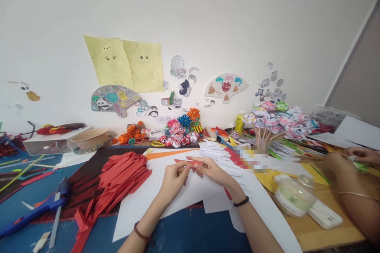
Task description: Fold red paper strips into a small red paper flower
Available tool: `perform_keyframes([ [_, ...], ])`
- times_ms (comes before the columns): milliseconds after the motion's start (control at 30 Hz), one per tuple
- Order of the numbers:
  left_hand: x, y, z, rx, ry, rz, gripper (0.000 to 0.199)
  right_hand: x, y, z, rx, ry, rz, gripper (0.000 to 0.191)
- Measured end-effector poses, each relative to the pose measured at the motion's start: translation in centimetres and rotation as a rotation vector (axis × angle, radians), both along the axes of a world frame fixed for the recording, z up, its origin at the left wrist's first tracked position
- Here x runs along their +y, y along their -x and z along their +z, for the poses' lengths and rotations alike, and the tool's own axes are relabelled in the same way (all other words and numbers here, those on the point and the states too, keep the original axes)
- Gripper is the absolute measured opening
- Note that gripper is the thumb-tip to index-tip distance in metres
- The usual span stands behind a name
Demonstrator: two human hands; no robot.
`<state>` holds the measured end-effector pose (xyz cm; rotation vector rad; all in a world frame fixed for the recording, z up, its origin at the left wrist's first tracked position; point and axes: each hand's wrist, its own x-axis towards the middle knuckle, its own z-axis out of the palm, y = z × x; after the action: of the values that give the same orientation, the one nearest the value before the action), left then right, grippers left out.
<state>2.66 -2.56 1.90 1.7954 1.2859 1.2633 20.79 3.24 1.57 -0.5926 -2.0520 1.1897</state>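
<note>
My left hand (173,179) and my right hand (211,171) meet over a large white sheet (142,205) and both pinch a narrow red paper strip (187,162) between the fingertips. The strip lies flat, pointing left. A heap of folded red paper pieces (123,178) lies just left of my left hand. A stack of white folded strips (215,151) sits just beyond my right hand.
A blue glue gun (44,205) lies at the left. A wooden bowl (89,139), paper flowers (181,130) and a bouquet of paper roses (276,120) line the wall. Another person's hands (350,158) work at the right, near a clear jar (292,195) and a white remote (325,214).
</note>
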Motion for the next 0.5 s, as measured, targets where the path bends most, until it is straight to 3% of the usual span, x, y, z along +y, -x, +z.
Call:
perform_keyframes([
  [67,0.1,0.0,0.0,-0.041,0.030,-0.026,0.041,0.0,0.1,0.0,0.027,-0.017,-0.027,0.053],
  [267,0.0,-0.6,-0.3,-0.053,0.137,-0.064,0.052,0.9,0.7,-1.0,0.096,-0.270,-0.318,0.031],
  [400,-0.8,-1.3,-0.4,-0.070,0.220,-0.153,0.055,1.5,0.5,-1.3,0.166,-0.239,-0.478,0.031],
  [500,-1.4,-1.7,-0.9,0.077,0.156,-0.154,0.043,1.7,0.0,-1.1,0.211,-0.232,-0.633,0.034],
])
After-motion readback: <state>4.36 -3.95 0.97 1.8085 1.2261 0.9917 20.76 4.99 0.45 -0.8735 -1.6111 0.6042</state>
